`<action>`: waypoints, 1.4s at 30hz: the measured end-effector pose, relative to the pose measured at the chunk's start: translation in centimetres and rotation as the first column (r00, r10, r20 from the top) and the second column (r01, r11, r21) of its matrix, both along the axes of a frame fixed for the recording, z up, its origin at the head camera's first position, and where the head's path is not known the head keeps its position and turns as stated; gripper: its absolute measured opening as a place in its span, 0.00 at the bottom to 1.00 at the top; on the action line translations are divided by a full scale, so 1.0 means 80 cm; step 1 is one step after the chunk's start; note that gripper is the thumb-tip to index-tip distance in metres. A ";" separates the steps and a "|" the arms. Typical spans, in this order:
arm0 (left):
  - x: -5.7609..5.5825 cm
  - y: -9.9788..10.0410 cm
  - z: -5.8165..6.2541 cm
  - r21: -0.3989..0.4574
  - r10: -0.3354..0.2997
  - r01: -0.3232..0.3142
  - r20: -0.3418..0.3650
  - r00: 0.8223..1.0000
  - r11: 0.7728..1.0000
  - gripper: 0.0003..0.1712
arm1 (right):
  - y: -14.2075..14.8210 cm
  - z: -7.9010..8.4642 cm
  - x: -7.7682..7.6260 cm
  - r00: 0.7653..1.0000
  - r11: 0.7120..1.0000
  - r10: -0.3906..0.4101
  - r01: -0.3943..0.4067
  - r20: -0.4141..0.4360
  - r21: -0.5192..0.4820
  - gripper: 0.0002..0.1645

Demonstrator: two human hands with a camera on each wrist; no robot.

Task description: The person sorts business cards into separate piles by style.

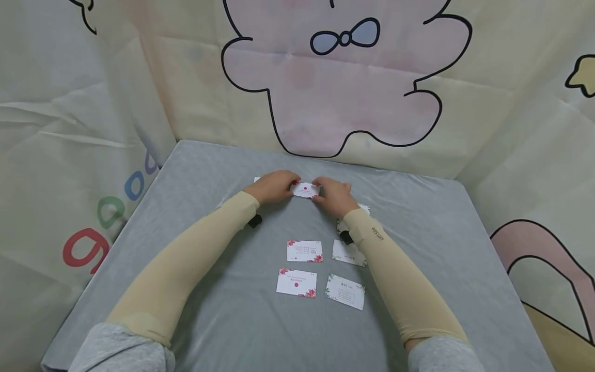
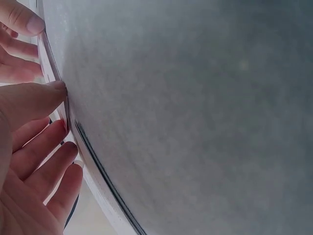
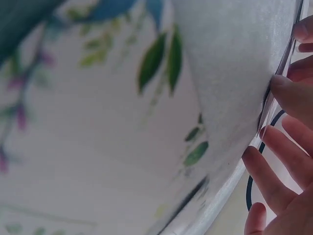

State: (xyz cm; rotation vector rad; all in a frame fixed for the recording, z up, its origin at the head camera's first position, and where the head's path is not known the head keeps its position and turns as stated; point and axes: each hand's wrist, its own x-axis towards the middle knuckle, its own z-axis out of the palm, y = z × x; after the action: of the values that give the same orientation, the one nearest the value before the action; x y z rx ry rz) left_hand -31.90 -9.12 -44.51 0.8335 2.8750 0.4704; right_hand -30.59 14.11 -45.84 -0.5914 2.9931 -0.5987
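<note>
Both hands meet at a white card (image 1: 306,189) near the far side of the grey cloth-covered worktop (image 1: 232,320), towards the middle of its width. The left hand (image 1: 273,187) pinches the card's left end between thumb and fingers, with its other fingers apart and loosely bent, as the left wrist view shows. The right hand (image 1: 335,197) pinches the opposite end the same way, its remaining fingers spread. The held card carries a small red dot on its printed face; whether it touches the cloth, I cannot tell. A small white corner (image 1: 256,179) shows just behind the left hand, the rest hidden. Nearer the person, two cards with red flowers at their corners lie one before the other: a text card (image 1: 304,251), and below it a dotted card (image 1: 296,282) with a red dot. To their right lie a leaf-patterned card (image 1: 345,291), set at a slant, and a pale card (image 1: 349,253), partly covered by the right sleeve (image 1: 388,268). More green-leaf print (image 1: 364,208) shows beside the right wrist, mostly hidden. Beyond the worktop hangs a cream curtain (image 1: 195,103) bearing a pink cartoon figure (image 1: 334,98) with a blue bow (image 1: 345,37).
</note>
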 end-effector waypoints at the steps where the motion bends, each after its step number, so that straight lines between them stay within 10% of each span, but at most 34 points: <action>1: 0.001 0.000 0.001 0.000 0.002 -0.002 0.005 1.000 1.000 0.26 | 0.000 0.000 0.000 1.000 1.000 -0.002 0.002 0.001 0.006 0.27; 14: 0.012 0.002 0.002 -0.045 0.005 -0.008 -0.051 0.999 0.999 0.28 | 0.009 0.002 0.010 0.999 1.000 0.016 -0.016 0.040 -0.016 0.28; 19: 0.050 0.001 0.005 -0.046 -0.065 0.062 -0.078 0.995 0.997 0.32 | 0.024 0.008 0.037 0.998 0.998 0.056 -0.056 0.036 -0.001 0.31; 30: 0.181 -0.010 0.009 -0.026 -0.183 0.183 0.003 0.983 0.983 0.32 | 0.034 0.015 0.156 0.956 0.954 0.294 -0.294 0.000 0.056 0.35; 42: 0.212 -0.004 -0.001 -0.010 -0.154 0.154 -0.017 0.988 0.988 0.30 | 0.034 0.005 0.188 0.960 0.960 0.280 -0.279 -0.014 0.033 0.28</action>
State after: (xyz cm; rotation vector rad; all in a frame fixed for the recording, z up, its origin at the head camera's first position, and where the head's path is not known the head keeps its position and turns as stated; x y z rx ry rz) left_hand -14.97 -9.41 -44.57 1.0538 2.7974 0.4352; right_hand -15.52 16.83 -45.47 -0.9995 2.8512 -0.5276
